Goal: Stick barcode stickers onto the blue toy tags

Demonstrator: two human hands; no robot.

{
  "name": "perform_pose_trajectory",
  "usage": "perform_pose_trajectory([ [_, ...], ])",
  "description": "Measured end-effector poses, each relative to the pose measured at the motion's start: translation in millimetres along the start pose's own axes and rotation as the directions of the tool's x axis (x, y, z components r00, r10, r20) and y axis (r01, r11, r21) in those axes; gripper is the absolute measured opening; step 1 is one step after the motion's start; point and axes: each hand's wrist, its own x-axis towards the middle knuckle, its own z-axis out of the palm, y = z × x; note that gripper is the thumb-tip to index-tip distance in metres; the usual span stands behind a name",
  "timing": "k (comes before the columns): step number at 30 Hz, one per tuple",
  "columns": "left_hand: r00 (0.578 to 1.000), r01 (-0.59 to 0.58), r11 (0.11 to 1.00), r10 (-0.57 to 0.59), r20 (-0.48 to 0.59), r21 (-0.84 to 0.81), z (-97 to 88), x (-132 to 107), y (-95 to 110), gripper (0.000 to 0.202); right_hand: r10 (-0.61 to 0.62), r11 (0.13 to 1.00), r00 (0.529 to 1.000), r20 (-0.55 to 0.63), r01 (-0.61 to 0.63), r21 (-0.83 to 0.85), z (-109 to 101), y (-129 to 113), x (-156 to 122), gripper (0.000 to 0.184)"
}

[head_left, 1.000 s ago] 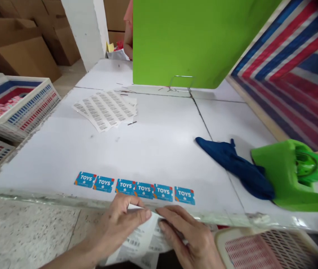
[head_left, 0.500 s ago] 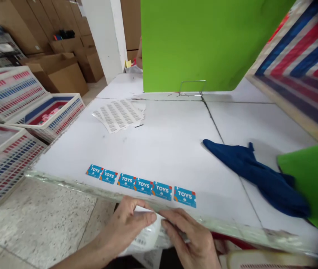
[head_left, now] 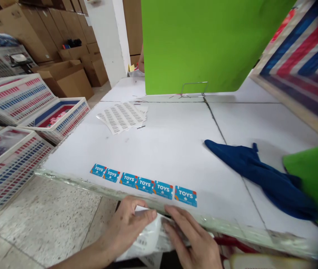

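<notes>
My left hand (head_left: 132, 222) is closed on a bent sheet of barcode stickers (head_left: 147, 237), thumb on top, just off the table's front edge. Against the right side of that sheet is my right hand (head_left: 194, 237), its thumb and index finger bent close together at the sheet's edge. Whether a single sticker is between those fingertips is too small to make out. Beyond my hands, several blue cards printed "TOYS" (head_left: 163, 189) lie in a row along the edge of the white table (head_left: 175, 149).
More printed sticker sheets (head_left: 122, 117) lie at the table's back left. A blue cloth (head_left: 259, 172) and a green piece (head_left: 310, 179) lie to the right. A large green panel (head_left: 203, 48) stands at the back by a wire stand (head_left: 194, 89). Plastic baskets (head_left: 13, 168) stand left.
My right fingertips have shifted slightly along the sheet and opened a little. The left hand keeps its hold. The whole view has moved slightly.
</notes>
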Motion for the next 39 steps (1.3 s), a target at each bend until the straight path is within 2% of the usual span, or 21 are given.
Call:
perform_pose_trajectory([
  [2,0.999,-0.021,0.999,0.02,0.04,0.025,-4.4,-0.5,4.6,0.038,0.135,0.986,0.985,0.108,-0.145,0.084,-4.2,0.1,5.8,0.017],
  [5,0.991,-0.062,0.998,0.061,0.117,0.004,-12.8,2.4,10.9,0.037,0.296,0.92,0.908,0.297,-0.354,0.168,-11.1,-1.6,18.1,0.015],
  [7,0.987,-0.036,0.999,0.038,0.155,-0.018,-17.2,5.0,13.0,0.04,0.334,0.893,0.88,0.337,-0.41,0.184,-13.8,-3.7,24.5,0.015],
  [9,0.99,-0.008,1.0,0.008,0.143,-0.001,-19.4,6.3,13.5,0.041,0.309,0.909,0.9,0.308,-0.375,0.184,-13.5,-5.1,27.2,0.013],
  [13,0.997,-0.063,0.996,0.06,0.048,0.056,-17.6,3.4,12.3,0.036,0.143,0.972,0.969,0.204,-0.176,0.158,-6.1,-4.2,24.5,0.012],
  [18,0.996,-0.045,0.999,0.045,-0.075,0.004,-13.3,-0.5,9.6,0.04,-0.01,0.994,0.997,0.082,0.001,0.111,0.6,-3.1,22.0,0.015],
  [21,0.998,-0.045,0.999,0.046,-0.036,0.013,-16.6,1.8,9.4,0.038,0.021,0.992,0.988,0.152,-0.039,0.117,-0.6,-5.9,25.1,0.013],
  [23,0.998,-0.063,0.998,0.063,0.023,0.006,-21.6,4.1,11.3,0.037,0.043,0.992,0.976,0.212,-0.067,0.109,-1.9,-8.5,28.4,0.018],
  [28,0.976,-0.114,0.993,0.107,0.192,0.024,-30.8,7.2,21.6,0.028,0.024,0.997,0.966,0.256,-0.042,0.064,-3.1,-13.1,36.0,0.024],
  [32,0.978,-0.16,0.979,0.139,0.158,0.124,-29.9,7.5,27.3,0.024,0.02,0.998,0.972,0.235,-0.031,0.045,-2.6,-11.7,35.7,0.026],
  [36,0.978,-0.164,0.964,0.132,0.16,0.211,-30.0,7.3,27.7,0.018,0.018,0.995,0.958,0.286,-0.045,0.087,1.0,-7.7,29.1,0.017],
  [39,0.983,-0.163,0.953,0.135,0.123,0.255,-30.1,7.3,25.7,0.021,-0.007,0.99,0.989,0.145,-0.013,0.139,7.4,-4.4,23.5,0.018],
])
